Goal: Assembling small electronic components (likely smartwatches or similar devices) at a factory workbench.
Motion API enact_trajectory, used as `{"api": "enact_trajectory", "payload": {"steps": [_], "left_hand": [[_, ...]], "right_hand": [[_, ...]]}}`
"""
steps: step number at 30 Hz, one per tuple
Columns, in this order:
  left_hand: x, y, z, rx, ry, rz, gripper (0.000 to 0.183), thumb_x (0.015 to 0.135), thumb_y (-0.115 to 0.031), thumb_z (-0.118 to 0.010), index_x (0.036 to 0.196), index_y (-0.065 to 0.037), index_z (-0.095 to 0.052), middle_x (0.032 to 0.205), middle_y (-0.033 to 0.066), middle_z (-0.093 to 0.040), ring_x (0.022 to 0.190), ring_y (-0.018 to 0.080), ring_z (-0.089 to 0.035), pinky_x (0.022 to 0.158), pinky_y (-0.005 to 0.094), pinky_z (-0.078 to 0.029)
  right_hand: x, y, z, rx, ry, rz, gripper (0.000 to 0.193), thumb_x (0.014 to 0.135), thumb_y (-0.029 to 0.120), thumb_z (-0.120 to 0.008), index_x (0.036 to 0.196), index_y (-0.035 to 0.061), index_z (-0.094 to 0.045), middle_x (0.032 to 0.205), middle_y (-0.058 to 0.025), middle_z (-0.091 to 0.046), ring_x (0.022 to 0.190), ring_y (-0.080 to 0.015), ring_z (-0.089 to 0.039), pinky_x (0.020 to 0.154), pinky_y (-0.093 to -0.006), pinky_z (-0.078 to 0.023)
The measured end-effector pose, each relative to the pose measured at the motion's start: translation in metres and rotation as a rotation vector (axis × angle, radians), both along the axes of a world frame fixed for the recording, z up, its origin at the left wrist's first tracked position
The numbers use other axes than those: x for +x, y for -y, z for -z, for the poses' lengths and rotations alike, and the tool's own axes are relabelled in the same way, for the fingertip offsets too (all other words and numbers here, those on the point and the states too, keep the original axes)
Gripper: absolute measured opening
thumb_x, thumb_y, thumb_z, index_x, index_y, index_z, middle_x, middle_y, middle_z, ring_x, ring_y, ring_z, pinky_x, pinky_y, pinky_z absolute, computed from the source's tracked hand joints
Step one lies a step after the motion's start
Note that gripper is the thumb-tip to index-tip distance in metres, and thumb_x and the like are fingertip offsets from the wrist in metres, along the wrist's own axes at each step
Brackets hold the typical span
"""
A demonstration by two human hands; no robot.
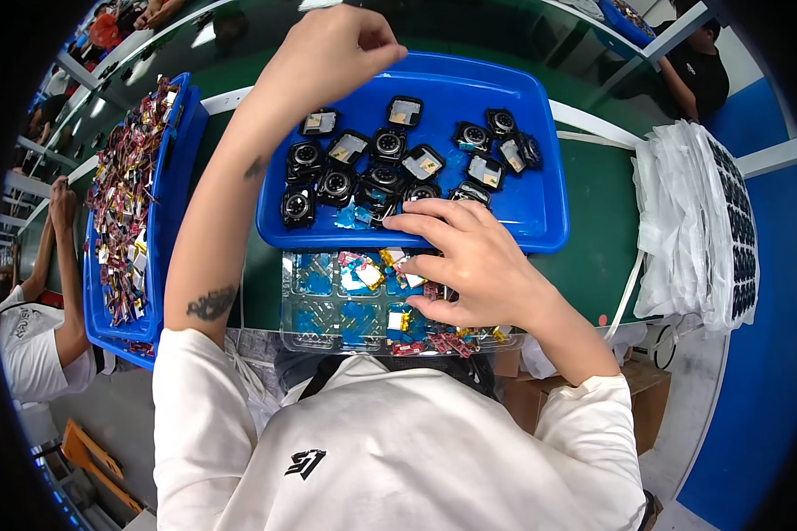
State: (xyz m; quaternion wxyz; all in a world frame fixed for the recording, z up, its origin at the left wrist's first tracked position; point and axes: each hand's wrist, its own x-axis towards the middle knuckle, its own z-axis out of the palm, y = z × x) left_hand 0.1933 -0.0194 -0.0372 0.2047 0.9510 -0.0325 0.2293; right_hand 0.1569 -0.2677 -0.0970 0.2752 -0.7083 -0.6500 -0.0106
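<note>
Workshop; green-topped bench (593, 208), white frame bars beyond.

Left hand (336, 49): raised at the far left corner of the blue tray (524, 217), fingers curled in; cannot tell whether anything is held. Right hand (474, 261): palm down across the tray's near rim, fingers parted and thumb apart from the index; palm side hidden. Its longest reach ends near a crumpled blue film piece (352, 215) and the nearest watch cases.

Black smartwatch cases (298, 205) lie loose in the blue tray, mostly left and centre, with a smaller group at right. Some show a round sensor back, others a pale rectangular inside.

Clear compartmented tray (287, 334): just on the near side of the blue tray, partly under the right hand. Contents: blue film scraps (314, 274), white-and-yellow battery cells (360, 273), red circuit pieces (450, 343).

Left: blue bin (168, 124) heaped with tangled small parts (124, 203); beside it a co-worker in a white shirt (44, 345). Right: stack of white trays (677, 221).
</note>
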Motion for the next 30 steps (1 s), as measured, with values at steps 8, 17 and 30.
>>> {"api": "enact_trajectory", "payload": {"steps": [8, 17, 30], "left_hand": [[-0.149, 0.05, 0.03, 0.017, -0.463, 0.238, 0.014, 0.068, -0.012, -0.076, 0.079, -0.004, -0.071, 0.071, 0.0115, -0.066, 0.063, 0.0267, -0.064, 0.06, 0.0367, -0.05], [-0.175, 0.058, 0.051, 0.024, -0.408, 0.215, 0.03, 0.075, -0.015, -0.071, 0.102, -0.006, -0.063, 0.07, 0.0093, -0.063, 0.064, 0.029, -0.063, 0.056, 0.0396, -0.05], [-0.163, 0.071, 0.041, -0.426, -0.02, 0.255, 0.013, 0.08, -0.013, -0.07, 0.088, -0.004, -0.066, 0.076, 0.0062, -0.06, 0.066, 0.0208, -0.058, 0.061, 0.0327, -0.049]], "right_hand": [[0.003, -0.001, 0.002, -0.042, 0.017, 0.022, 0.027, 0.064, 0.022, -0.076, 0.086, 0.0078, -0.068, 0.123, -0.0088, -0.057, 0.118, -0.0287, -0.049, 0.09, -0.0429, -0.041], [0.003, -0.008, -0.006, -0.033, 0.031, -0.013, 0.027, 0.069, 0.023, -0.071, 0.089, 0.0059, -0.066, 0.119, -0.0093, -0.058, 0.116, -0.0267, -0.05, 0.089, -0.0399, -0.04], [-0.004, 0.0, -0.003, 0.272, -0.191, 0.029, 0.019, 0.066, 0.009, -0.077, 0.083, 0.0058, -0.069, 0.09, -0.0038, -0.07, 0.086, -0.0228, -0.064, 0.076, -0.034, -0.048]]}}
